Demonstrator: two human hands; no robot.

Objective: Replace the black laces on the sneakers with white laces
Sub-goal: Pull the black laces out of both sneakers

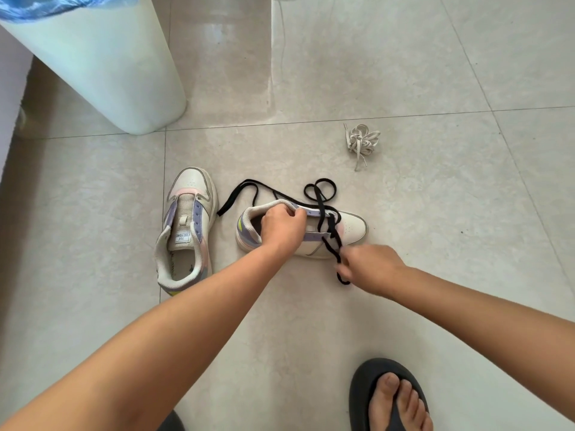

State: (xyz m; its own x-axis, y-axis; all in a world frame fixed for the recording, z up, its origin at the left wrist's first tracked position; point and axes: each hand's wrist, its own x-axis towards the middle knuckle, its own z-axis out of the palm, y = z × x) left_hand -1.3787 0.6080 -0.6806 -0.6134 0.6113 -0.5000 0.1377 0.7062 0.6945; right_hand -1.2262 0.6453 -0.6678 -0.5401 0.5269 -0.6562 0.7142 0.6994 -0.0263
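Tiled floor [404, 275], seen from above. Left hand [281, 230] grips the collar of a white sneaker [351, 227] lying w/ toe to the right; right hand [370, 270] pinches its black lace [329, 225], partly loose. Second sneaker [186, 231], unlaced, just left. White laces [362, 141] bundled farther back. Pale bin [102, 63] top left.

glossy floor tiles [404, 321], flat woven black lace [236, 194]
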